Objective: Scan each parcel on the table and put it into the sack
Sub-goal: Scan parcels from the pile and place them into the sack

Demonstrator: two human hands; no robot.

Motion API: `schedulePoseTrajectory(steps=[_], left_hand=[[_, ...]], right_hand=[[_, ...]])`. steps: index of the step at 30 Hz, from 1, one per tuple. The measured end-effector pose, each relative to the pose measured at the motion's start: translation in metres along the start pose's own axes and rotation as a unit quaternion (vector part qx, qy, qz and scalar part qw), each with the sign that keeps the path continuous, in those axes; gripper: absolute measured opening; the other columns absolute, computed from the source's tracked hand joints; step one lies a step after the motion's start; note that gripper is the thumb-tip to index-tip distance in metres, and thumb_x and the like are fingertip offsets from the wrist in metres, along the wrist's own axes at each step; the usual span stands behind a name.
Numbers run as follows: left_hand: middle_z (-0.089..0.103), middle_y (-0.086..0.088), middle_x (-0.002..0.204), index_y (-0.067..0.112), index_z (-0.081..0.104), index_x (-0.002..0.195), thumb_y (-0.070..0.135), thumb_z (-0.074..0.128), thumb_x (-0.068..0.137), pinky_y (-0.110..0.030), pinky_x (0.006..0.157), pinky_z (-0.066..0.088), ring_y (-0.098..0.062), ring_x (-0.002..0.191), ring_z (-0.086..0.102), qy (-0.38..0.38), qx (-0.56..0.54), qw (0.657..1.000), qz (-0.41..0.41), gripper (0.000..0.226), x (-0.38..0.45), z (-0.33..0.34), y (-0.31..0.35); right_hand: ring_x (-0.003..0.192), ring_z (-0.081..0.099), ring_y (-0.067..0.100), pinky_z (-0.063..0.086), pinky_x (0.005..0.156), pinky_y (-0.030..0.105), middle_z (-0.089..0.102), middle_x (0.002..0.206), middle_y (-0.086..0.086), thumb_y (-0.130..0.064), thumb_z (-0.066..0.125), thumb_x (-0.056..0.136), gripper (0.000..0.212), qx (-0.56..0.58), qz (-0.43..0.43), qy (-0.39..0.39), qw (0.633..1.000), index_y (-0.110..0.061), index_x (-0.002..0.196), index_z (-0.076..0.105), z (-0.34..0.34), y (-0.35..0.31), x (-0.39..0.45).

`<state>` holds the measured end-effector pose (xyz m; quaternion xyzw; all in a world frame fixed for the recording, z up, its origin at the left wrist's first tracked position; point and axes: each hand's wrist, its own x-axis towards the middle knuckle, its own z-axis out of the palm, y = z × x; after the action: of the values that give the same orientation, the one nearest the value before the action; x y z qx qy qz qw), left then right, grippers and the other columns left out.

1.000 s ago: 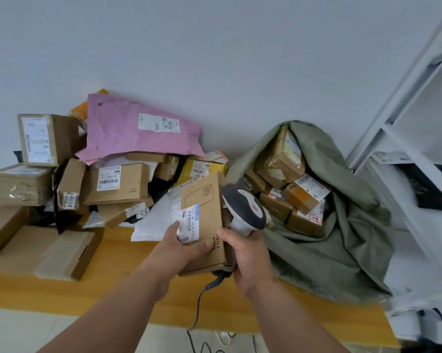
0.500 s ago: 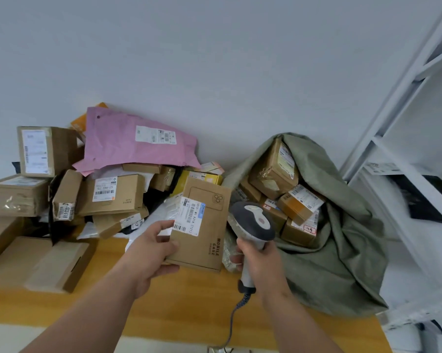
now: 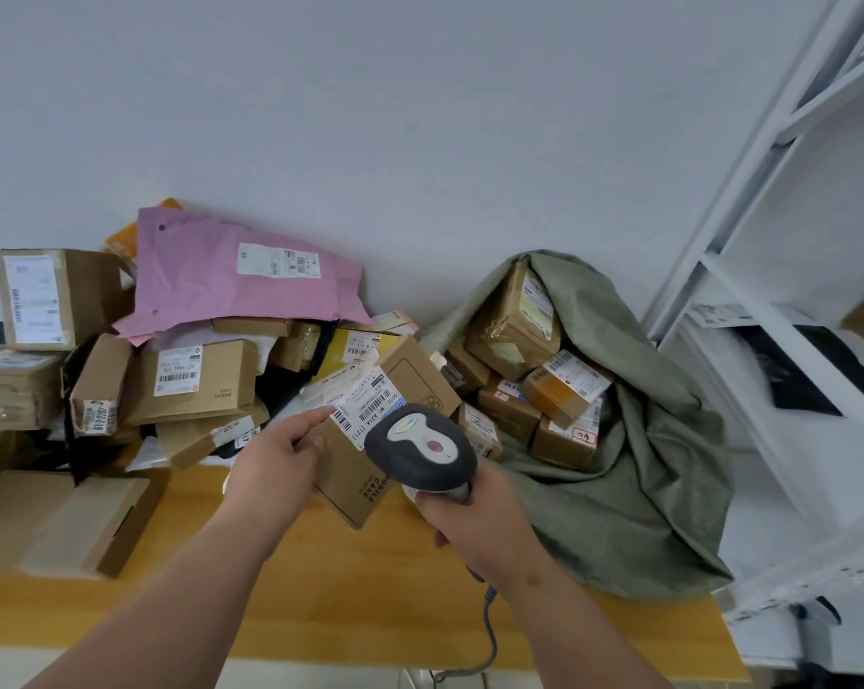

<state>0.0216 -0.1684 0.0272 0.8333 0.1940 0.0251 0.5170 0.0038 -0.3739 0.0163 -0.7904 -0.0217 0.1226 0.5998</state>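
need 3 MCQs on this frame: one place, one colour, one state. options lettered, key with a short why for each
1. Where does the green sack sit?
A. on the table's right end
B. on the floor
C. on the shelf

2. What colour is the big mailer atop the parcel pile?
A. blue
B. pink
C. black

3. What is the left hand doing?
A. resting flat on the table
B. reaching into the sack
C. holding a flat brown box

Key:
1 A: the sack stands on the wooden table, beside the white shelf.
2 B: the mailer is pink.
3 C: its fingers grip the flat brown box, label up, while the right hand holds the scanner over it.
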Motion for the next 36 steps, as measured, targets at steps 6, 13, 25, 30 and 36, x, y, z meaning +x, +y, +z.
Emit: schedulePoseTrajectory(steps=[6, 13, 25, 30, 36], left_hand=[[0.062, 0.007, 0.103, 0.037, 0.060, 0.130, 0.018, 0.044, 0.104, -0.032, 0.063, 0.052, -0.003, 0.084, 0.050, 0.002, 0.012, 1.000, 0.012, 0.036, -0.005, 0.009, 0.003], [0.059, 0.017, 0.096, 0.035, 0.061, 0.130, 0.017, 0.045, 0.104, -0.031, 0.063, 0.047, -0.001, 0.087, 0.051, -0.001, 0.014, 1.000, 0.009, 0.036, -0.010, 0.020, 0.005], [0.061, 0.019, 0.100, 0.037, 0.063, 0.122, 0.017, 0.047, 0.103, -0.027, 0.068, 0.045, -0.003, 0.093, 0.054, -0.020, -0.017, 1.000, 0.006, 0.032, -0.017, 0.056, 0.020], [0.066, 0.006, 0.104, 0.030, 0.061, 0.123, 0.017, 0.048, 0.102, -0.033, 0.072, 0.053, -0.016, 0.097, 0.060, -0.048, -0.069, 0.996, -0.024, 0.028, -0.015, 0.085, 0.034], [0.060, -0.010, 0.116, 0.018, 0.050, 0.126, 0.008, 0.053, 0.099, -0.029, 0.055, 0.058, -0.025, 0.095, 0.065, -0.079, -0.219, 0.958, -0.167, 0.029, -0.012, 0.130, 0.049]], right_hand=[[0.059, 0.057, 0.006, 0.048, 0.056, 0.018, 0.062, 0.064, -0.004, -0.012, 0.067, 0.087, 0.016, -0.008, 0.002, 0.008, 1.000, -0.017, 0.101, 0.067, -0.009, 0.005, -0.002], [0.062, 0.056, 0.010, 0.047, 0.055, 0.019, 0.060, 0.065, 0.001, -0.013, 0.066, 0.087, 0.015, -0.017, 0.000, 0.012, 1.000, -0.009, 0.101, 0.064, -0.023, 0.008, -0.003], [0.052, 0.056, 0.003, 0.049, 0.054, 0.016, 0.061, 0.055, -0.008, -0.009, 0.066, 0.089, 0.009, 0.079, 0.032, 0.043, 0.995, -0.016, 0.094, 0.064, -0.059, 0.027, -0.007], [0.061, 0.065, 0.017, 0.052, 0.057, 0.026, 0.067, 0.074, 0.004, -0.015, 0.065, 0.089, 0.010, 0.135, 0.088, 0.130, 0.978, -0.019, 0.098, 0.062, -0.083, 0.043, -0.002], [0.067, 0.072, 0.019, 0.053, 0.057, 0.026, 0.073, 0.083, -0.001, -0.016, 0.067, 0.091, 0.022, 0.167, 0.115, 0.161, 0.966, -0.019, 0.112, 0.060, -0.103, 0.061, 0.000]])
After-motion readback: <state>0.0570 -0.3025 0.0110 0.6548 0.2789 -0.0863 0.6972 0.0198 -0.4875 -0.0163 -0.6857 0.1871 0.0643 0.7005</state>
